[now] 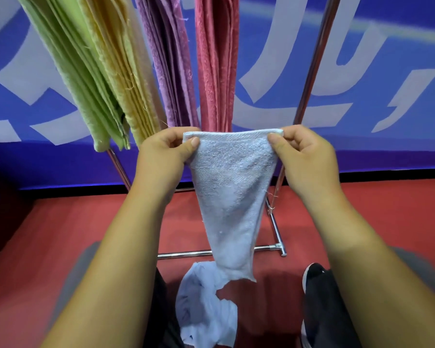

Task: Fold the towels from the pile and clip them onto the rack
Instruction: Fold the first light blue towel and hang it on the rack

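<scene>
Head cam view, and honestly this looks most of the way through. Four folded towels already hang from the rack (312, 71) just past the hands: green towel (86, 79), yellow towel (126, 79), purple towel (168, 66) and red towel (215, 64). Can't see the clips themselves, they're out of frame up top, so I'm only guessing those are pinned properly.

What's in play now is the pale blue towel (232, 192). It's stretched between the two hands by its top edge and hangs down between the forearms, narrowing to a point near the floor. Left hand (166, 156) has one top corner pinched between thumb and fingers, right hand (305, 156) has the other corner pinched the same way, both closed tight on the cloth. Looks already folded at least once, though I can't tell how many layers. I'd say it's being squared up before going on the rack, beyond the fingertips and to the right of the red one.

Below the hands, by the person's feet, a crumpled pile (206, 310) of light cloth is still on the red floor (60, 222), so at least one more to do.
</scene>
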